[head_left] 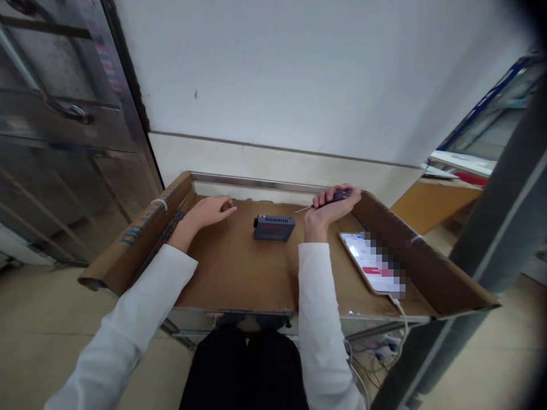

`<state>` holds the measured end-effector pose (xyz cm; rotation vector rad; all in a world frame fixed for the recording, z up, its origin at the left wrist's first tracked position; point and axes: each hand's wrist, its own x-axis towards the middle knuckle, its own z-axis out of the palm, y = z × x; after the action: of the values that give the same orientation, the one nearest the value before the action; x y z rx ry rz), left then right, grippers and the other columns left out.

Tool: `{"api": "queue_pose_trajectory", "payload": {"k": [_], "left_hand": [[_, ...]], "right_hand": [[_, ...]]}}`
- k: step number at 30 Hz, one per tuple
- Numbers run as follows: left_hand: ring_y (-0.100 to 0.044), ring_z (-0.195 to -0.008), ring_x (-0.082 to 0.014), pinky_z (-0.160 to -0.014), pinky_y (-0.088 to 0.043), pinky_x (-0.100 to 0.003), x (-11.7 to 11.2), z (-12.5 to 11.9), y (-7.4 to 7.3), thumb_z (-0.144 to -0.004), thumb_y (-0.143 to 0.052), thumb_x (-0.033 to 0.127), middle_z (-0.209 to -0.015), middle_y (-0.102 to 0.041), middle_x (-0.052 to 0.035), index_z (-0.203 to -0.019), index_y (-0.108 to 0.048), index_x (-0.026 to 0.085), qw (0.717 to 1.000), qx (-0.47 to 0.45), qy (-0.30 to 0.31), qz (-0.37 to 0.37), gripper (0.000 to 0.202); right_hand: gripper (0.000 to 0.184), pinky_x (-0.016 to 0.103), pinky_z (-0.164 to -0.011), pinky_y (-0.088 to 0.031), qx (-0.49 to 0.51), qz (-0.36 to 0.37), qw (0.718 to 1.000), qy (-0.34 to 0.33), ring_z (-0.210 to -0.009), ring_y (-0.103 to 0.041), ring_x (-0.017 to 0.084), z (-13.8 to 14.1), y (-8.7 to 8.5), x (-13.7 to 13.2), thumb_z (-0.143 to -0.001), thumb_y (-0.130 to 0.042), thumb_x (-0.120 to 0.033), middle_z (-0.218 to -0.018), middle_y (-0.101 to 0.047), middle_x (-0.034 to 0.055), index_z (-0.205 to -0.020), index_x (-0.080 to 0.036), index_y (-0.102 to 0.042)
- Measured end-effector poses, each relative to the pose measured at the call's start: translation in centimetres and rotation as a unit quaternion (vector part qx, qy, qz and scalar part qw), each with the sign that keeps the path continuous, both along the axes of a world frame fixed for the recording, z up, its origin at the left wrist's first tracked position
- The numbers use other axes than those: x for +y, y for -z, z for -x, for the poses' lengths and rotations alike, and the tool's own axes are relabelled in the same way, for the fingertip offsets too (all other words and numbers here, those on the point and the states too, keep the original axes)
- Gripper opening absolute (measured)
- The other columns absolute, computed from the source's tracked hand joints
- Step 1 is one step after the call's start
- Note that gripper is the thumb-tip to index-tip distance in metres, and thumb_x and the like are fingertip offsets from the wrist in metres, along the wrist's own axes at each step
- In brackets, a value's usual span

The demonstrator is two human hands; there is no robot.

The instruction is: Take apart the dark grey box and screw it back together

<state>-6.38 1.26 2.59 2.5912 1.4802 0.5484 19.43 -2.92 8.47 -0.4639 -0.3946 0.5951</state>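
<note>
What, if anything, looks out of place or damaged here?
Nothing spilled or broken. The rear edge of the cardboard tray is ragged, and the phone lies close to the front edge, its cable hanging over. The small box lies flat between the left hand and the right hand, which holds a screwdriver.

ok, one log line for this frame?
left hand: resting on brown cardboard tray | right hand: grips dark-handled screwdriver | small grey-blue metal box: between hands, untouched | white smartphone: lit, cabled
</note>
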Motion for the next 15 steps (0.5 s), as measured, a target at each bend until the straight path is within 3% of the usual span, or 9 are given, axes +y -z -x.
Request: {"api": "queue_pose_trajectory", "payload": {"k": [3,5,8,15], "left_hand": [[-0.061,-0.094,-0.0237,-0.084,-0.045,-0.037,-1.1,-1.5,0.0,-0.097,-0.025,0.049,-0.102,-0.065,-0.0096,-0.103,-0.055,0.017,0.995,-0.046,0.061,-0.062,0.044],[-0.060,-0.099,-0.0242,-0.089,-0.044,-0.037,-1.4,-2.5,0.4,-0.096,-0.028,0.051,-0.108,-0.064,-0.0105,-0.112,-0.052,0.017,0.988,-0.065,0.118,-0.073,0.044],[-0.061,-0.092,-0.0226,-0.085,-0.046,-0.036,-1.6,-3.8,1.3,-0.092,-0.041,0.055,-0.112,-0.063,-0.0107,-0.123,-0.046,0.018,0.979,-0.085,0.169,-0.072,0.049],[-0.063,-0.085,-0.0187,-0.080,-0.049,-0.032,-1.7,-5.2,2.3,-0.089,-0.050,0.050,-0.104,-0.065,-0.0075,-0.128,-0.042,0.018,0.968,-0.107,0.196,-0.112,0.050]], "right_hand": [[0.027,0.020,-0.033,-0.013,-0.038,-0.001,0.999,-0.019,-0.033,-0.020,0.005,0.1,0.3,0.4,-0.084,-0.038,-0.044,-0.046,-0.026,-0.0110,-0.068,-0.023,-0.037],[0.027,0.020,-0.033,-0.012,-0.061,-0.001,0.997,-0.036,-0.033,-0.020,0.005,0.4,0.6,0.7,-0.083,-0.040,-0.045,-0.046,-0.026,-0.0112,-0.068,-0.023,-0.038],[0.028,0.019,-0.033,-0.012,-0.092,0.003,0.995,-0.047,-0.033,-0.020,0.005,0.6,1.1,1.1,-0.083,-0.041,-0.046,-0.045,-0.027,-0.0114,-0.068,-0.023,-0.040],[0.030,0.019,-0.033,-0.012,-0.133,0.020,0.990,-0.044,-0.033,-0.020,0.005,1.0,1.3,1.1,-0.087,-0.039,-0.046,-0.045,-0.026,-0.0111,-0.067,-0.022,-0.040]]}}
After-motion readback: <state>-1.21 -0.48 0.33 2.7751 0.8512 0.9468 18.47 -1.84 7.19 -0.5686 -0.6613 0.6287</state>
